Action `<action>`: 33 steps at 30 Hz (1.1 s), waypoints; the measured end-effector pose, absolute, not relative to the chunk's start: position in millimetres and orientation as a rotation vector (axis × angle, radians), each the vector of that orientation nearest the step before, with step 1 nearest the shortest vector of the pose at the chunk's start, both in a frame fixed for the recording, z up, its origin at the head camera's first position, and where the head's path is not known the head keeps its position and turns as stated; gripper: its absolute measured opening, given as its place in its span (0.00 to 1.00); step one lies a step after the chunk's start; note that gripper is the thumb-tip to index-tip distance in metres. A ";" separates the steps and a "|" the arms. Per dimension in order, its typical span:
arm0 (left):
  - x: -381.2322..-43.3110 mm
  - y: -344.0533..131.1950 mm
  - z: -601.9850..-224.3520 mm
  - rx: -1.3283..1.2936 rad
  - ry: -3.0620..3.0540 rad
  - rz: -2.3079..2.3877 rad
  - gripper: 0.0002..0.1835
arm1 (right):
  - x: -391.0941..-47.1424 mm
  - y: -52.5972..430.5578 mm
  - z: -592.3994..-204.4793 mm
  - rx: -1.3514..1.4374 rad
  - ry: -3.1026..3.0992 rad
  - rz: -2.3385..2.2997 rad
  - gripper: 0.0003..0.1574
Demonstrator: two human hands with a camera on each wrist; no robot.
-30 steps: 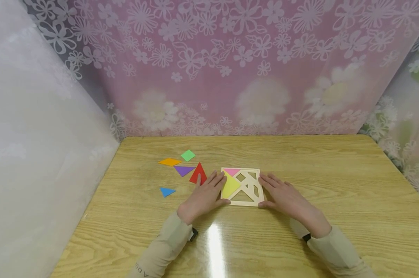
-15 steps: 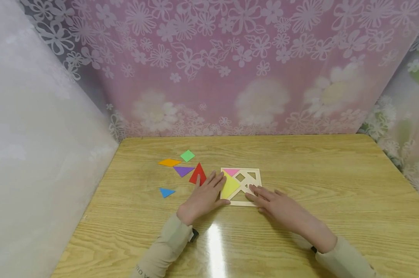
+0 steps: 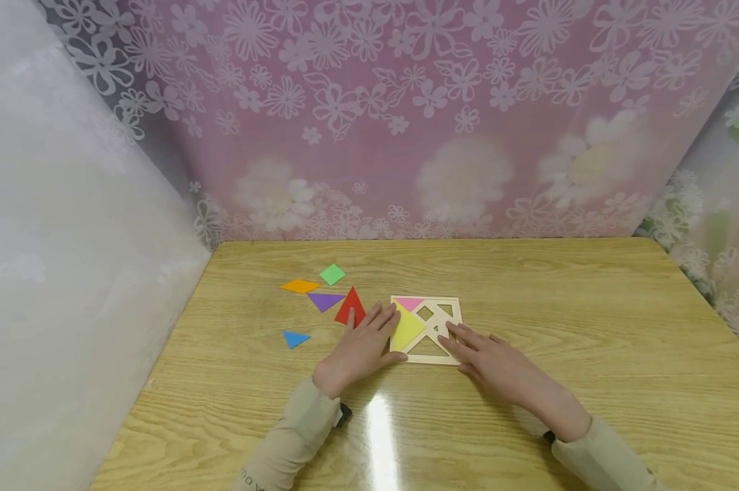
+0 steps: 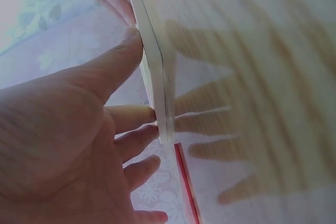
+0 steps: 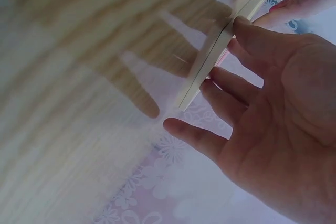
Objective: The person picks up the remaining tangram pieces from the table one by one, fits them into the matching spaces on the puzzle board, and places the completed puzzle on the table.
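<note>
Now you're shifting your spread right hand point(image 3: 498, 365) inward over the right edge of the tray point(image 3: 440, 320), short of the table's point(image 3: 560, 293) far edge, splayed left hand point(image 3: 363, 344) staying at its left edge, apparently just steadying.

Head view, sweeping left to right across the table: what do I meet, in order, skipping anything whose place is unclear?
Orange piece → purple triangle → red triangle → yellow triangle → right hand.
</note>
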State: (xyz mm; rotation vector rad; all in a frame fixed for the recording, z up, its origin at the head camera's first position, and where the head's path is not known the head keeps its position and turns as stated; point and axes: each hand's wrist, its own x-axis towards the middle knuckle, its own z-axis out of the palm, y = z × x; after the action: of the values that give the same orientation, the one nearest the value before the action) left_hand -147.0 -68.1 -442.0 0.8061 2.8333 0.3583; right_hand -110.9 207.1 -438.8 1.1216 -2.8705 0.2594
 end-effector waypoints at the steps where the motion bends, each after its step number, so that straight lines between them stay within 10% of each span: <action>1: -147.1 -68.1 -442.0 0.805 2.832 0.363 0.43 | -111.2 207.2 -438.1 1.122 -2.873 0.266 0.33; 15: -165.7 -79.1 -433.2 0.468 3.324 0.412 0.19 | -114.0 207.4 -439.6 1.102 -2.851 0.392 0.31; 33: -167.0 -81.5 -436.8 0.045 3.397 -0.120 0.40 | -112.1 206.7 -440.2 1.119 -2.822 0.298 0.31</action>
State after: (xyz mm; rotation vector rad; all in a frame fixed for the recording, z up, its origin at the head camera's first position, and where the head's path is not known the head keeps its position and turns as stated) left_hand -167.0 -81.5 -436.8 0.0454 3.3968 -0.1199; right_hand -112.1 206.7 -440.2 1.1186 -2.8215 0.2982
